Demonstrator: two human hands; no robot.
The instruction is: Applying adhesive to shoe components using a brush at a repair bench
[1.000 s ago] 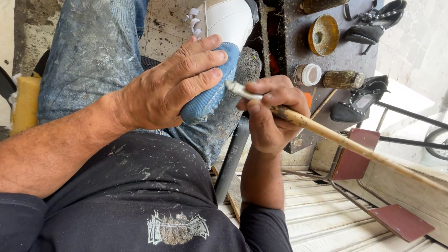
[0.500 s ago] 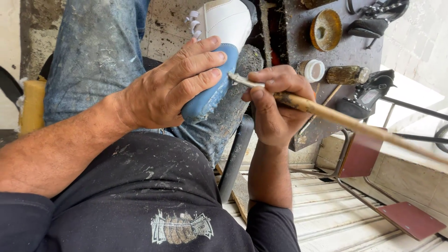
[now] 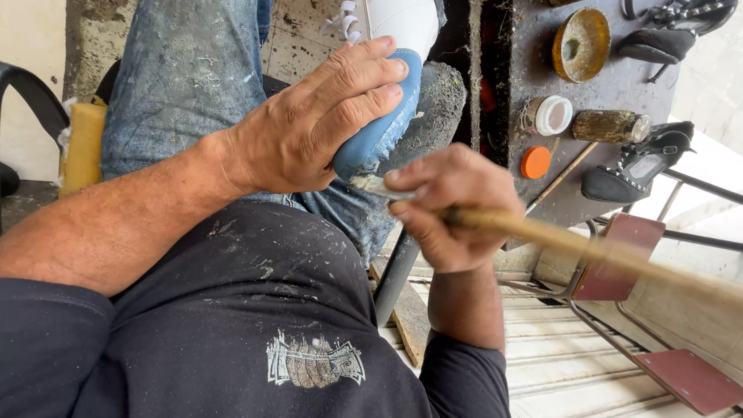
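My left hand [image 3: 313,128] grips a white sneaker with a blue sole [image 3: 383,128], pressing it down on my knee with the sole turned toward me. My right hand [image 3: 453,205] holds a long wooden-handled brush [image 3: 542,236] near its head. The pale bristles [image 3: 371,184] touch the lower edge of the blue sole, just under my left fingers. The handle runs off to the lower right and is blurred.
A dark worktop [image 3: 542,182] to the right carries a round brass dish [image 3: 580,44], a white-lidded jar [image 3: 551,116], a glass jar on its side [image 3: 611,125], an orange lid [image 3: 535,162] and black high-heeled shoes [image 3: 638,166]. A yellow cushion [image 3: 81,147] sits left.
My right hand and the brush have slid down and left along the sole's edge. My left hand keeps its hold on the sneaker.
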